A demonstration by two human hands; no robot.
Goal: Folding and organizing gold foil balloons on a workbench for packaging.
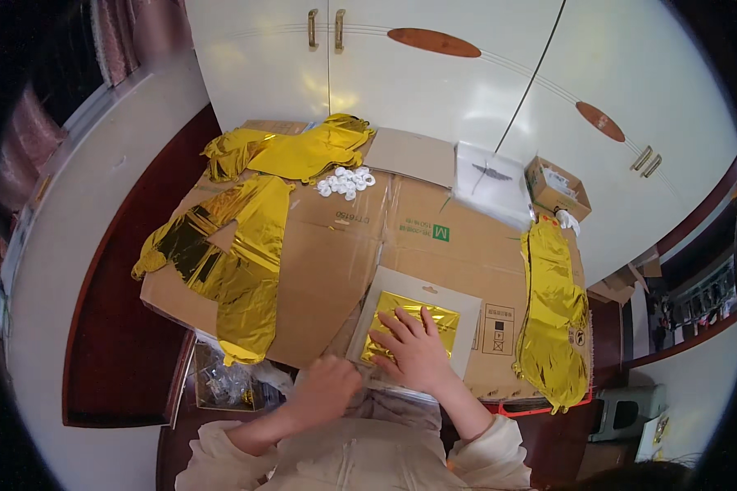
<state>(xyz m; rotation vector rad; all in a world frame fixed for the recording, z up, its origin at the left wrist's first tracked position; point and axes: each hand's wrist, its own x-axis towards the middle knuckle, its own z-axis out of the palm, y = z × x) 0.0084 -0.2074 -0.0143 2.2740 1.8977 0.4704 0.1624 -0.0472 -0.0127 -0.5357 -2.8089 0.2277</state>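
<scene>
- Gold foil balloon [258, 282], deflated, with a triangular opening, lies at the left of the cardboard [327, 245]; I would expect it to feel light, limp and slippery.
- Behind it, a crumpled foil balloon [311, 155] looks just as soft.
- Left hand [329, 391]: near the card's lower-left corner, fingers curled inward; from my remote view I cannot tell whether they pinch anything.
- Pale card [400, 278] with a hang hole, lying slightly askew near the front edge of the cardboard: probably the stiffest hold, best taken by its bare border.
- Folded gold foil [393, 300] sits in the middle of that card; I judge it thin, slick and easily creased, so a flat, light touch suits it better than a hard pinch.
- Right hand [422, 352]: fingers spread over the foil, palm down, not gripping.
- Far right, a long foil balloon [550, 307] lies wrinkled and slack.
</scene>
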